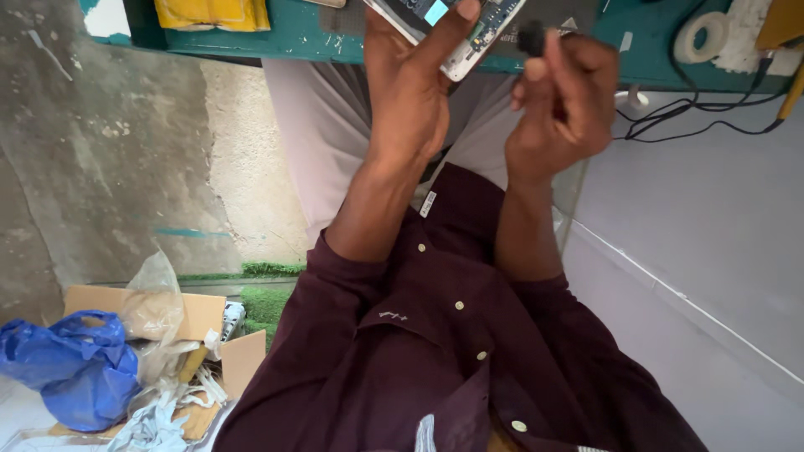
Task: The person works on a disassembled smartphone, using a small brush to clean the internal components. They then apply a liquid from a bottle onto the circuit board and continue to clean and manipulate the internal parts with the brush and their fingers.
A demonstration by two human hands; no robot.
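Opened flat phone (456, 29) gripped in left hand (410, 92), beside it right hand (565, 105) pinching a round black tool handle (531, 38).

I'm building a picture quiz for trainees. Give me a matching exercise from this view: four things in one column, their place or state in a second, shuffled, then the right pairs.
Things:
1. opened phone
2. small black tool
3. blue plastic bag
4. roll of tape

Places or states:
A. on the green bench, upper right of the view
B. pinched in the right hand
C. held up in the left hand
D. beside the cardboard box, lower left of the view

Pairs: 1-C, 2-B, 3-D, 4-A
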